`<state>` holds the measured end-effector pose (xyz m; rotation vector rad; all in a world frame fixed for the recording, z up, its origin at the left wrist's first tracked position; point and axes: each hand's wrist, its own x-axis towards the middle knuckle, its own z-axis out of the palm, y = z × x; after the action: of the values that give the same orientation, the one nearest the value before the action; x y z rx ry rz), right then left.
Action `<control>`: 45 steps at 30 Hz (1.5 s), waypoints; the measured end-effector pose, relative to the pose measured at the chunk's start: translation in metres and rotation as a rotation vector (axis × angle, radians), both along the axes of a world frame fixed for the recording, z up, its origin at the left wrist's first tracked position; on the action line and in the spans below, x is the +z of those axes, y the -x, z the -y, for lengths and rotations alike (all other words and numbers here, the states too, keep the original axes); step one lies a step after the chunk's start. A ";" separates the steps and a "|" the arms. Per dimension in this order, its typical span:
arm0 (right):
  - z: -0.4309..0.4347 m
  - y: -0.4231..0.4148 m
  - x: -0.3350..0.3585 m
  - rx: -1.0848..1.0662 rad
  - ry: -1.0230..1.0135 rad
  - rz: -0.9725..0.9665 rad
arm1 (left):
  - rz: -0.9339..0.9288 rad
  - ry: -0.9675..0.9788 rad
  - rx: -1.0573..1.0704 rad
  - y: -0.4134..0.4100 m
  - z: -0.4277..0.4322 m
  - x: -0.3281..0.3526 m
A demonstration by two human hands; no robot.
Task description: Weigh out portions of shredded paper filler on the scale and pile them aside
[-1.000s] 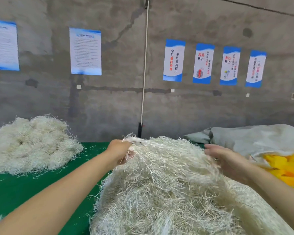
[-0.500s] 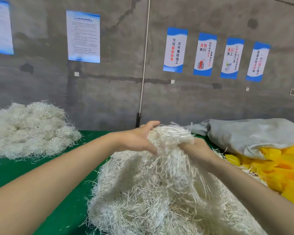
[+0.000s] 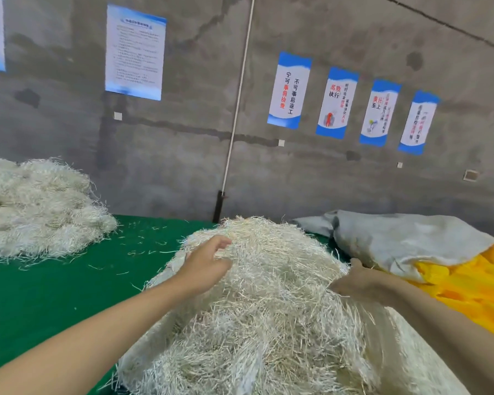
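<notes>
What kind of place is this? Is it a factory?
Probably a packing workshop or small factory. A big heap of shredded paper lies on a green-covered table, a second pile sits to the left, and slogan posters hang on a bare concrete wall.

A strip of green surface (image 3: pixel 69 295) is lying free between the far pile (image 3: pixel 35 209) and the near heap (image 3: pixel 268 295); a grey sack (image 3: pixel 397 240) is crowding the heap's right side.
</notes>
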<state>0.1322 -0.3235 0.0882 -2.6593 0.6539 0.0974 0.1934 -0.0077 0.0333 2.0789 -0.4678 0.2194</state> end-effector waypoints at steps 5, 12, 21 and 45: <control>-0.013 -0.003 0.026 0.013 0.191 0.254 | 0.075 -0.579 -0.058 0.000 0.034 -0.008; -0.083 0.015 0.006 0.611 0.335 0.768 | 0.188 -0.313 0.048 -0.012 0.037 -0.021; -0.036 -0.010 -0.064 0.266 0.614 0.201 | 0.119 0.504 0.401 -0.005 -0.011 0.083; -0.186 -0.007 -0.038 0.470 -0.850 0.072 | 0.117 0.657 0.386 0.027 -0.021 0.120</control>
<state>0.1389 -0.1370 0.0497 -1.9127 -0.0684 0.3249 0.1668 0.0138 0.1537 1.4915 -0.0355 0.6344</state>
